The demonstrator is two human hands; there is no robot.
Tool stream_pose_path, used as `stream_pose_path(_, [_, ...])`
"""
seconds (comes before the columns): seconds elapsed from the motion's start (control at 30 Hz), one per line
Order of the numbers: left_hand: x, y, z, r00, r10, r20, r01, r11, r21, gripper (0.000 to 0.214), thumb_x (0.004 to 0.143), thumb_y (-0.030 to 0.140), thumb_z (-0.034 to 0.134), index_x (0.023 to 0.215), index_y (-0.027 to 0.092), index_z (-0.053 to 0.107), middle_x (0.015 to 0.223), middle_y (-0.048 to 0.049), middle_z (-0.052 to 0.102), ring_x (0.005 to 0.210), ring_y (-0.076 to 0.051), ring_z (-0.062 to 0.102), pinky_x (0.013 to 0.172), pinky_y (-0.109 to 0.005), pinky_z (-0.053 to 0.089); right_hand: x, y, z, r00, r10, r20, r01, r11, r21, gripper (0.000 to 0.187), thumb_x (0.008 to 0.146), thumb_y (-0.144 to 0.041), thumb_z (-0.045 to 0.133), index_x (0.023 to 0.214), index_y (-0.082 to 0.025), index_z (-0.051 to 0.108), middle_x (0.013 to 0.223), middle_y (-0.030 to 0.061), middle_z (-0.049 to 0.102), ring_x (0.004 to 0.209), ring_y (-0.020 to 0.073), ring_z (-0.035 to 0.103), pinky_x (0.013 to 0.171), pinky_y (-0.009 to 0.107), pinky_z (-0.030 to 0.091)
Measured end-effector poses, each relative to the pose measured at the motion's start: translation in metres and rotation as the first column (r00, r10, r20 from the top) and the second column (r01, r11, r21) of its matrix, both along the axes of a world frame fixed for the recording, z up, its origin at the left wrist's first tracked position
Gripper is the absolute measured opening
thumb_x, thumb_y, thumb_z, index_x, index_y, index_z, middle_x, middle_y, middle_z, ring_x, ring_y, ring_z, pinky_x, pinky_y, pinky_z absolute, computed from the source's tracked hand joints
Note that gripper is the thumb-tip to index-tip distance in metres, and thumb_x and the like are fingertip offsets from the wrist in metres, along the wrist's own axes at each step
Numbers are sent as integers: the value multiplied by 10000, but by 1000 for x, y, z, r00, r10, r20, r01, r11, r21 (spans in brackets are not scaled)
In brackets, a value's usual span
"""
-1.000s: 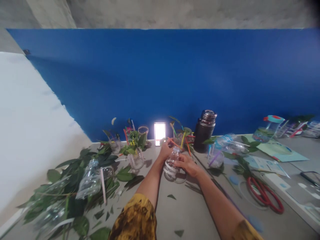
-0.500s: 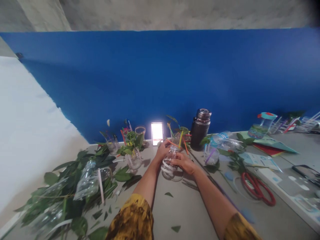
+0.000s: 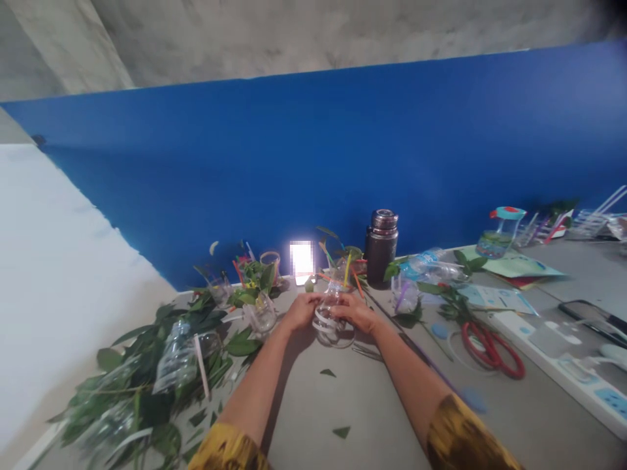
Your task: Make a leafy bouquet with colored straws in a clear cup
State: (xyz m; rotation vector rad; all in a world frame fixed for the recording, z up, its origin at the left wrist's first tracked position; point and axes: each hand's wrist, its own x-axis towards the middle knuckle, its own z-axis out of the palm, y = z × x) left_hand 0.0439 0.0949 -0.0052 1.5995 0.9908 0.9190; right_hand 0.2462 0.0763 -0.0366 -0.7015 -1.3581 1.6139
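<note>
A clear plastic bottle piece (image 3: 327,334), its neck upward and a white strip winding round it, stands on the grey table between my hands. My left hand (image 3: 304,309) has its fingers closed against the bottle's left side near the neck. On the other side, my right hand (image 3: 356,312) grips it with thumb and fingers. Parts of the fingertips are hidden by the plastic and by glare. Just behind are a yellow straw (image 3: 347,269) and an orange straw (image 3: 358,287) among leaves. A bright phone screen (image 3: 302,261) stands against the blue wall.
Leafy branches and a crumpled clear bottle (image 3: 176,359) cover the left side. A cut cup (image 3: 262,314) sits by my left hand. At the right are a black flask (image 3: 382,251), red-handled scissors (image 3: 492,349), a power strip (image 3: 553,372) and a jug (image 3: 500,232). Leaf scraps (image 3: 341,432) lie in front.
My left hand has come down from beside the phone to the bottle's left side. My right hand stays on the bottle. The whole view has tilted slightly.
</note>
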Motion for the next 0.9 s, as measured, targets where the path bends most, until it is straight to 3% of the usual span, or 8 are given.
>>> stream_pose_path(0.17, [-20, -48, 5, 967, 241, 86, -235, 970, -68, 431, 780, 440, 825, 1131, 189, 813, 1142, -105, 818, 976, -261, 753, 818, -349, 604, -6, -3, 5, 999, -45, 8, 45, 998, 35, 529, 664, -480, 950, 1077, -185, 796, 1002, 67, 803, 904, 226, 734, 822, 349, 580])
stream_pose_path(0.3, [-17, -77, 3, 948, 219, 230, -193, 972, -132, 572, 818, 506, 828, 1272, 171, 735, 1223, -135, 782, 1030, -251, 749, 866, -352, 605, -12, -4, 8, 991, -119, 60, 112, 988, 110, 580, 718, -513, 916, 1175, -195, 756, 1023, 61, 802, 903, 232, 738, 822, 363, 585])
stream_pose_path(0.4, [-11, -84, -2, 948, 192, 256, -192, 981, -25, 664, 758, 445, 892, 1335, 194, 682, 1280, -129, 759, 1123, -259, 719, 894, -340, 590, -17, -7, 12, 972, -215, 94, 188, 953, 239, 544, 774, -508, 873, 1198, -194, 735, 1060, 66, 799, 938, 239, 739, 848, 366, 579])
stream_pose_path(0.6, [1, -84, -21, 890, 361, 278, -386, 922, 40, 691, 670, 372, 933, 1284, 179, 680, 1219, -118, 752, 994, -231, 712, 768, -290, 567, -26, -15, 16, 918, -355, 180, 258, 875, 410, 362, 799, -490, 836, 974, -185, 751, 881, 26, 757, 817, 207, 690, 742, 309, 561])
stream_pose_path(0.67, [1, -82, -26, 883, 359, 303, -374, 927, -8, 646, 656, 349, 938, 1230, 171, 703, 1140, -100, 759, 927, -210, 703, 751, -285, 567, -27, -14, 13, 912, -366, 184, 284, 888, 361, 381, 828, -558, 798, 893, -185, 751, 807, 29, 731, 746, 196, 672, 642, 284, 546])
stream_pose_path(0.73, [-1, -80, -28, 871, 324, 368, -301, 946, -121, 608, 657, 365, 937, 1187, 164, 719, 1059, -83, 758, 859, -196, 697, 725, -294, 579, -26, -12, 12, 894, -427, 134, 392, 892, 224, 489, 833, -672, 750, 831, -183, 745, 752, 47, 716, 663, 185, 653, 522, 262, 512])
stream_pose_path(0.83, [-5, -78, -26, 812, 274, 516, -139, 948, -285, 582, 666, 389, 941, 1155, 154, 729, 1014, -71, 750, 794, -177, 695, 681, -296, 591, -21, -6, 13, 821, -570, 12, 570, 819, -64, 578, 741, -751, 782, 783, -178, 724, 651, 40, 676, 483, 123, 541, 357, 206, 355])
stream_pose_path(0.9, [-7, -79, -22, 775, 247, 581, -52, 942, -332, 568, 665, 376, 956, 1141, 151, 742, 1025, -74, 754, 809, -171, 703, 691, -287, 595, -16, -4, 17, 789, -613, -41, 596, 781, -185, 548, 666, -699, 854, 725, -181, 687, 561, -1, 607, 396, 74, 424, 317, 178, 232])
